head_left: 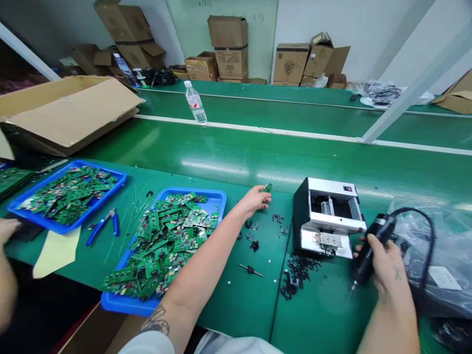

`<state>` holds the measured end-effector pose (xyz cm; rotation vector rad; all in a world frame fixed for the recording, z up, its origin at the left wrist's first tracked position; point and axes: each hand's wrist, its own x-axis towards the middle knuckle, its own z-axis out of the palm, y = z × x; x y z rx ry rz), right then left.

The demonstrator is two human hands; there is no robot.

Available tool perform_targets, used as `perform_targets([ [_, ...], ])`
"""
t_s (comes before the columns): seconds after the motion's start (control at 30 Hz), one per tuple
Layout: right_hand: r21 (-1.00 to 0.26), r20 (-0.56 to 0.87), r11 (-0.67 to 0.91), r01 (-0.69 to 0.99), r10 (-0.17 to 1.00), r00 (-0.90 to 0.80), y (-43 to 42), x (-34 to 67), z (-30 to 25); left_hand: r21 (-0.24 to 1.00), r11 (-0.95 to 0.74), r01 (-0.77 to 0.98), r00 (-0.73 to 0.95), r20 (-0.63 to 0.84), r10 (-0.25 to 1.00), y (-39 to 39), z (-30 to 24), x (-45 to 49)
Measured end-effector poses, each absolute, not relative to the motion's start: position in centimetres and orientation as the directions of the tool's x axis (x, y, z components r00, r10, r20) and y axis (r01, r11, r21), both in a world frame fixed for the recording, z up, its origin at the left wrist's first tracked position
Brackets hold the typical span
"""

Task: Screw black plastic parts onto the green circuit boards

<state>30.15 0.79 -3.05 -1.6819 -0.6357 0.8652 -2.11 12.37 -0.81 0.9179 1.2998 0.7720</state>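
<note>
Head view, left to right. At the far left edge, a hand of another person (8,230) rests beside a blue plastic tray (98,167) loaded with green circuit boards. Right of that tray lie blue-handled side cutters (103,226) on the green desk (317,314), with a cream paper sheet (55,253) at the desk's near edge. A second blue plastic tray (125,307) holds a heaped pile of similar boards.

The left hand (253,201) extends past this tray, with a small green circuit-board piece (267,188) at its fingertips, above the desk and just short of a scatter of small black plastic parts (254,246). To the right stands a silver-and-black bench fixture (324,216), with a larger heap of black plastic parts (297,278) in front of it. The right hand (387,265) is closed around a black electric screwdriver (372,250), its bit pointing down and clear of the desk. The hands are well apart, with the bench fixture between them. A clear plastic bag (442,246) lies at the far right.
</note>
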Motion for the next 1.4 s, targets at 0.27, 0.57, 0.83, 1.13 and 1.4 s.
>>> perform_targets([
  [0.27,-0.580,-0.108,-0.531,0.618,0.802,0.587,1.5,30.4,-4.5,0.829,0.024,0.559,0.079,-0.082,0.993,15.2,-1.3,-3.4],
  [0.57,-0.385,0.167,-0.441,0.811,0.831,0.531,-0.4,27.1,-1.7,0.038,0.336,0.941,-0.338,0.066,0.939,7.2,1.1,-13.2],
  [0.83,-0.476,0.599,-0.094,0.874,0.693,0.401,-2.5,22.4,2.3,-0.155,0.352,0.923,-0.370,-0.109,0.923,5.2,0.7,-16.4],
  [1.13,-0.485,0.409,0.424,0.765,0.883,-0.231,-3.1,14.6,1.3,-0.125,0.413,0.902,-0.426,-0.108,0.898,6.0,1.1,-17.3],
  [1.4,-0.400,0.110,0.392,0.828,0.918,-0.382,1.6,6.0,-2.5,0.029,0.336,0.941,-0.337,0.095,0.937,5.7,1.6,-16.9],
])
